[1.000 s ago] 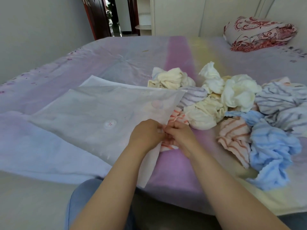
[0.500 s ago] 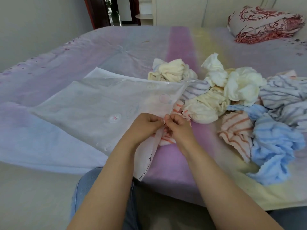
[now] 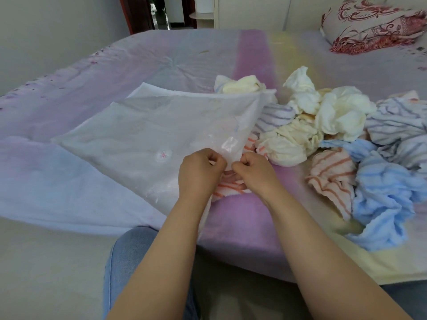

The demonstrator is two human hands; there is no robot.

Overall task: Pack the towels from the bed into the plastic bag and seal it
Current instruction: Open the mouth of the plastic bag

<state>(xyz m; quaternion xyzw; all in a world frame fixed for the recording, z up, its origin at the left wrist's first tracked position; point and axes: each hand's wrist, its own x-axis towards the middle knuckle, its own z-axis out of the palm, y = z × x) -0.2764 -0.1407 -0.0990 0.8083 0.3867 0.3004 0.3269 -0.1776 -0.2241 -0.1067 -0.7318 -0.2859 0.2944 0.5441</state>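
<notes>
Both hands meet at the near edge of the bed (image 3: 249, 218), fists closed and pinching the edge of the plastic bag (image 3: 143, 135); the left hand (image 3: 199, 174) grips the bag's right-hand edge from the left, and the right hand (image 3: 254, 173) grips the same edge just beside it, knuckles nearly touching; the edge is lifted a little off the sheet between them. The bag itself lies mostly flat across the left half of the bed, pale and translucent, with a small round valve (image 3: 163, 154) on its upper face; its far right corner rises toward the towels. Under the hands an orange-striped towel (image 3: 231, 190) lies on the sheet, partly hidden by the wrists. The pile of towels (image 3: 335, 125) sits on the right half of the bed, just beside the bag's raised edge: cream, white, grey-striped and orange-striped; a crumpled blue towel (image 3: 388, 195) lies nearest the right front edge. A patterned pillow (image 3: 369, 24) rests at the far right corner.
</notes>
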